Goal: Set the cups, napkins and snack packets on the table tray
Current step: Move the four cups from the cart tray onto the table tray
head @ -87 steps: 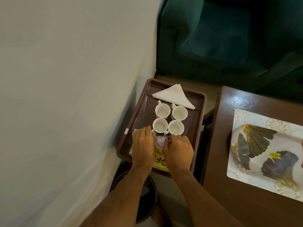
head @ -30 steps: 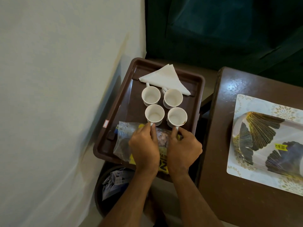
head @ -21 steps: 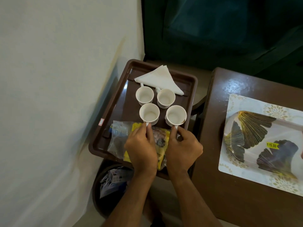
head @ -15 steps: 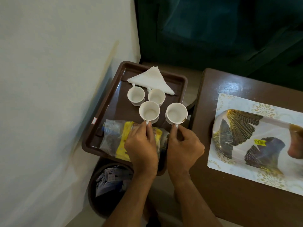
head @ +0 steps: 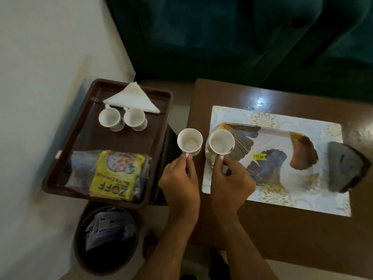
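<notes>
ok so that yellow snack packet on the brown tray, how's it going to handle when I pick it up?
The yellow snack packet looks like a soft plastic pouch, so it will probably sag and crinkle in the grip. It lies flat among clear bags on the brown tray, so it likely won't roll, but may drag them along.

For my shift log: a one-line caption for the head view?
Left hand and right hand each carry a white cup toward the table tray.

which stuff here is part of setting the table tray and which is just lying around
Part of the job:
- white cup in left hand
- white cup in right hand
- two cups on brown tray
- folded napkin
- snack packets
- patterned table tray

Lying about:
- dark bin
- green sofa
- dark object on table
</notes>
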Demonstrator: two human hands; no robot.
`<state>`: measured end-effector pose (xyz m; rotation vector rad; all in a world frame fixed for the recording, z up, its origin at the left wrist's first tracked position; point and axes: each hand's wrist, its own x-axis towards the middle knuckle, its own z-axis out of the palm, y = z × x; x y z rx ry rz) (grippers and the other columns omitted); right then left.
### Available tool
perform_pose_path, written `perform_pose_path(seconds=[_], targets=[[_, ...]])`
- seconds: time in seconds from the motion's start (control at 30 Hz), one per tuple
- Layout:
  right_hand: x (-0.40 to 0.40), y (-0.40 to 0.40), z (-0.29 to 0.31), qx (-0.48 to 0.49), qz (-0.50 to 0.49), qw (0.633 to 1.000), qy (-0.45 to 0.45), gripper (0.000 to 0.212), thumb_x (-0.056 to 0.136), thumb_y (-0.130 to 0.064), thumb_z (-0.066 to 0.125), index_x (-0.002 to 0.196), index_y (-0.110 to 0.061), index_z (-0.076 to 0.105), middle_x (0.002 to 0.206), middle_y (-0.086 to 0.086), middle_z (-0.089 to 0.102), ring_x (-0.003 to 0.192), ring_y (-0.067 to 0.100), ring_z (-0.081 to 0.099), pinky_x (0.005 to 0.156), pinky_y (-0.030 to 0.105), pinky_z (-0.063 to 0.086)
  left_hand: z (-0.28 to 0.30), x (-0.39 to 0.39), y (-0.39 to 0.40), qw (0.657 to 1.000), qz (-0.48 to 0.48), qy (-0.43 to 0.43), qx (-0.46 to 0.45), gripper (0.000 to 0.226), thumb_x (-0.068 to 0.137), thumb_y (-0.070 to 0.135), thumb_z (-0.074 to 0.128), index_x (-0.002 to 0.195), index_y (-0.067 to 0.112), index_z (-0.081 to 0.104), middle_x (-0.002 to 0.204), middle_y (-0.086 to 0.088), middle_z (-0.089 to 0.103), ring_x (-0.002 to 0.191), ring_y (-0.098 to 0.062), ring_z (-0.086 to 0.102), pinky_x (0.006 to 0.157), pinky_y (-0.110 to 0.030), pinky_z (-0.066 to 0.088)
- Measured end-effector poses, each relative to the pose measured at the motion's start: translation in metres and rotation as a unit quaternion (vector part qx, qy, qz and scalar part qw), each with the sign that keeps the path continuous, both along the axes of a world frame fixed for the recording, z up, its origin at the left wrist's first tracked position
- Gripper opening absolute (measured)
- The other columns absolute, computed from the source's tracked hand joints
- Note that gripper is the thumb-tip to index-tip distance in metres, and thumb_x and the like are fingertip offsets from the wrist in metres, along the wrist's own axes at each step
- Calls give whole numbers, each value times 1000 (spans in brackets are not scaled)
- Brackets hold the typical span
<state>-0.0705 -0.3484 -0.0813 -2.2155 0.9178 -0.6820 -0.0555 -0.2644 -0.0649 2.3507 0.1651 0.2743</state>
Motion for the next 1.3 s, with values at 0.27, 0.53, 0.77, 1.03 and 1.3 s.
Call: perform_pose_path(seconds=[0.27,0.53,0.77,1.03,1.3], targets=[[-43,-80,-16,9,-57,998,35,13,90,-24,77,86,-13,82,71,3,75,58,16,63,61,21,42,-17,-32,-82,998,-62,9,0,16,98,16,69,105,7,80,87,-5,80,76,-16,73,66,-28,60],[-70,-128,-31,16,-95,994,55,14,91,-21,76,82,-10,79,66,3,71,56,17,59,58,28,47,-33,-54,-132,996,-91,23,-4,15,97,12,71,106,3,81,89,-8,81,79,-20,76,70,-28,58],[-78,-143,-44,22,-96,992,80,12,91,-21,76,86,-12,80,68,3,73,59,20,61,60,27,45,-49,-63,-145,996,-82,25,5,14,95,9,73,105,3,81,87,-8,80,77,-23,76,70,-33,59],[-79,-147,-50,27,-82,993,79,13,91,-22,76,85,-11,80,68,4,72,58,20,61,58,31,50,-56,-68,-147,997,-72,34,15,11,94,10,75,102,4,81,86,-8,80,77,-24,75,74,-41,63],[-82,-150,-51,34,-68,993,89,14,91,-24,76,90,-11,81,78,4,77,65,22,66,64,37,56,-56,-67,-148,996,-56,68,7,11,95,17,73,90,9,79,75,-2,74,70,-16,67,68,-17,41]])
